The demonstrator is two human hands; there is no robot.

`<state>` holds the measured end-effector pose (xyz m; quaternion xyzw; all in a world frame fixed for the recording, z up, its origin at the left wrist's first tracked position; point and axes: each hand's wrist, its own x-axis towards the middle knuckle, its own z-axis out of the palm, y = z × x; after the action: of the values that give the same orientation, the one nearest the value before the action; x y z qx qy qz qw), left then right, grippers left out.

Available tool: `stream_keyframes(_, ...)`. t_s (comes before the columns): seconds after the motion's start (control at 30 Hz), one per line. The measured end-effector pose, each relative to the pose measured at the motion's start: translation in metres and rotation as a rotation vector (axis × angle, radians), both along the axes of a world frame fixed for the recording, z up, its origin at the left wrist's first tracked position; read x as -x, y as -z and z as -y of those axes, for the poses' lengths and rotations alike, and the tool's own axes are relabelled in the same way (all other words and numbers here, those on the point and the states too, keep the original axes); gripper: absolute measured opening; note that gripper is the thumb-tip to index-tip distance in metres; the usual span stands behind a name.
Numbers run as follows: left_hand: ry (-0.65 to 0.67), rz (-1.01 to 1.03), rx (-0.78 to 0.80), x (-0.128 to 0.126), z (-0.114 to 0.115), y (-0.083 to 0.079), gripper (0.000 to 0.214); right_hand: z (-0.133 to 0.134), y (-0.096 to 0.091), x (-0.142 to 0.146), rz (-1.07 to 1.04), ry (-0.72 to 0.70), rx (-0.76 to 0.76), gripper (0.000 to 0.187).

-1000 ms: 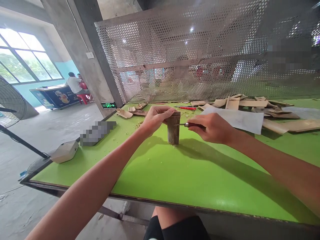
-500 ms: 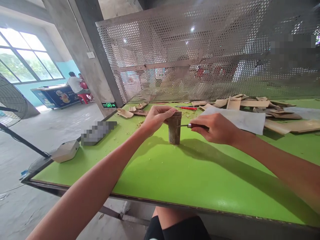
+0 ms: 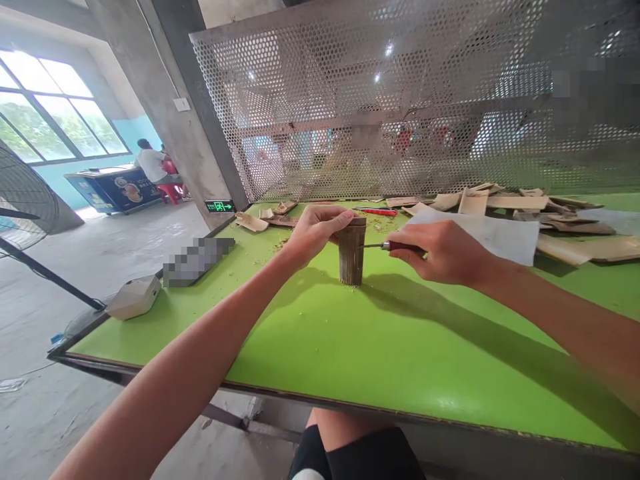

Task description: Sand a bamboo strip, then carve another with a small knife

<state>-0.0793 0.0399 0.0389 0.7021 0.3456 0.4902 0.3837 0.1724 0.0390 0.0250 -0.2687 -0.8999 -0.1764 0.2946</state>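
A wide concrete room opens to the left, with tall windows, pale blue walls and a grey floor. Far off, a person in a white shirt [image 3: 151,165] sits on a red stool beside a blue chest freezer [image 3: 114,191] printed with food pictures (no brand can be read). A lit green exit sign [image 3: 220,206] on the pillar shows a running figure and an arrow. A punched metal screen [image 3: 380,113] rises behind a glossy green table [image 3: 320,347], which holds a blurred patch [image 3: 199,261], a white box [image 3: 134,297], flat bamboo scraps [image 3: 475,202], a white paper sheet [image 3: 475,235] and a red-handled knife [image 3: 380,212]. A short bamboo tube [image 3: 351,252] stands upright on the table among shavings [image 3: 375,228]. The left hand [image 3: 317,233] rests on its top, fingers pressed together and curled over the rim. The right hand [image 3: 443,252], just beside it, pinches a small knife [image 3: 387,246] between thumb and fingers, its tip at the tube's upper side.
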Motion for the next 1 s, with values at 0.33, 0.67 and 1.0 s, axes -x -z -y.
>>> stream_keyframes(0.33,-0.005,0.011,0.012,0.0,0.0,0.001,0.037,-0.001,0.002,0.001,-0.001,0.003,0.004,0.025)
stream_keyframes(0.67,0.017,0.032,0.048,-0.003,0.004,-0.002,0.038,0.004,0.007,0.022,-0.04,-0.011,0.012,0.023)
stream_keyframes(1.0,0.052,0.034,0.041,0.0,0.003,-0.001,0.038,-0.001,0.013,0.024,-0.121,-0.011,-0.025,0.026)
